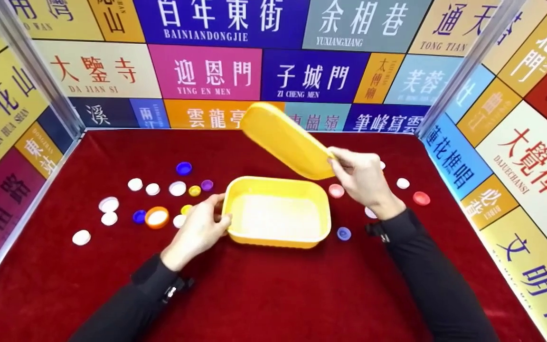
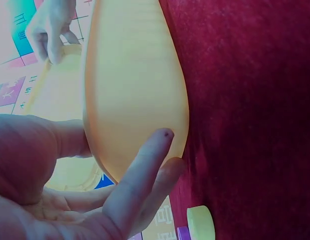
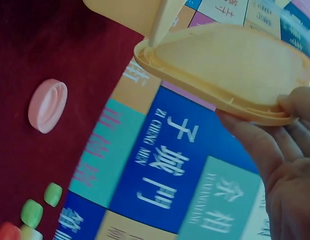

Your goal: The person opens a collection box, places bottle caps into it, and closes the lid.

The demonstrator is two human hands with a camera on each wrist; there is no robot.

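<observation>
A yellow rectangular plastic box [image 1: 278, 241] stands upright on the red cloth, its pale inside facing up. My left hand [image 1: 200, 225] grips the box by its left end; in the left wrist view, fingers lie along the outer wall [image 2: 137, 85]. Above the box's back right, my right hand [image 1: 364, 179] holds a matching yellow lid [image 1: 285, 142] in a tilted position. The right wrist view shows thumb and fingers pinching the lid [image 3: 225, 70] at one end. The lid is apart from the box's rim.
Several bottle caps lie left of the box, including an orange cap [image 1: 157, 217], a blue cap [image 1: 183, 168] and a white cap [image 1: 81, 237]. To the right are a bluish cap [image 1: 344, 233], a pink cap [image 1: 336, 190] and a red cap [image 1: 421, 198]. Printed panels [image 1: 207, 71] enclose the table.
</observation>
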